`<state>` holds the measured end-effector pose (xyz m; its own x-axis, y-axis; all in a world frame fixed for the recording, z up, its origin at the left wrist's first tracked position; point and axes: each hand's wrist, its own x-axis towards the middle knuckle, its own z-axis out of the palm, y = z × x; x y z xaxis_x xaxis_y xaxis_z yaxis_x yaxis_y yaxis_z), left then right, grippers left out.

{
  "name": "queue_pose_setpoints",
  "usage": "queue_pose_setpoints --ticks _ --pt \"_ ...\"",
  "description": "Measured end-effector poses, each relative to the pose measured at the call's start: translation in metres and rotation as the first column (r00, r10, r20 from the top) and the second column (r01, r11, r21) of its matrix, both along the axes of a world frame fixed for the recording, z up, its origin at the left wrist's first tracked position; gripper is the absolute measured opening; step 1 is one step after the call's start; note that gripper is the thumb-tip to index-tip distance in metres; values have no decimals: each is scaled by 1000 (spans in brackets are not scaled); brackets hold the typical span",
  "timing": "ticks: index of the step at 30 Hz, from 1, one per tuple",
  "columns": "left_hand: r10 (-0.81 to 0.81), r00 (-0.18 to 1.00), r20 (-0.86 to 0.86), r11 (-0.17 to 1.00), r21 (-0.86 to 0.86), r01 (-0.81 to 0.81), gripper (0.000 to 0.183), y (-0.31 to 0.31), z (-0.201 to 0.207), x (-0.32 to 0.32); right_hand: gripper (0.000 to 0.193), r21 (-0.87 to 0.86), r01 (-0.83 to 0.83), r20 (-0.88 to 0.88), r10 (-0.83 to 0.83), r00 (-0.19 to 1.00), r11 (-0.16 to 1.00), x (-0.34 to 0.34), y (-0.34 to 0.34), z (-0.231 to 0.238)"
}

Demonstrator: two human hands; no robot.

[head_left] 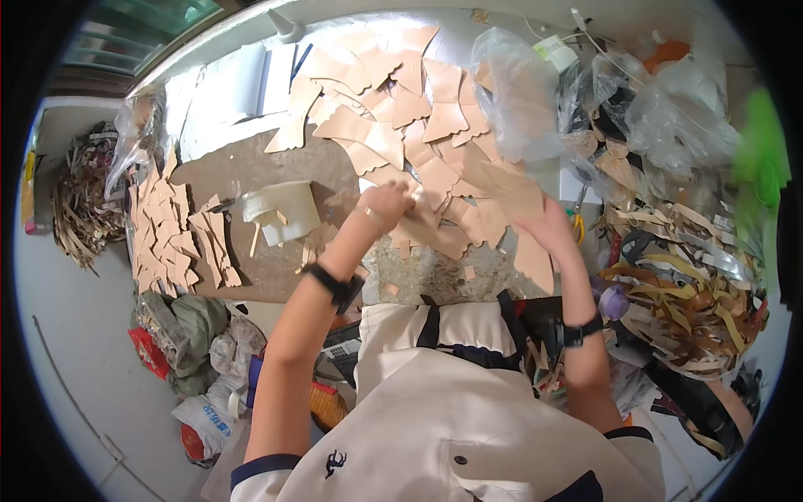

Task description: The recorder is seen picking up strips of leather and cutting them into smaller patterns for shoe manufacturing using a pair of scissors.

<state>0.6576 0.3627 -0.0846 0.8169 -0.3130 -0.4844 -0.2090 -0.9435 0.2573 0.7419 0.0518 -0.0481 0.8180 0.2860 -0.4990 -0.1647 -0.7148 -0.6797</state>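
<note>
My left hand (pixel 386 207) is closed over the pile's near side, with a small whitish thing at its fingertips that I cannot make out. My right hand (pixel 548 227) grips a flat tan cut piece (pixel 504 189), leather-like and blurred, raised over the pile. Beneath both hands spread many overlapping tan cut pieces (pixel 365 127) with flared, scalloped ends. Left of my left hand stands a white tub (pixel 293 209) with thin sticks at its front. One more tan piece (pixel 533 261) lies below my right hand.
Stacked tan pieces (pixel 161 234) lie at the table's left end. Clear plastic bags (pixel 517 92) stand at the back right, above yellow-handled scissors (pixel 577 224). A heap of leather strips (pixel 682 284) fills the right side. Bags (pixel 196 335) crowd the lower left.
</note>
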Motion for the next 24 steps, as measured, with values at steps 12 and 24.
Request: queue_pose_setpoints --ticks 12,24 --pt "8 973 232 991 130 -39 44 13 -65 20 70 -444 -266 251 404 880 856 46 90 -83" --pt "337 937 96 918 187 -349 9 15 4 -44 59 -407 -274 305 412 858 872 -19 2 -81"
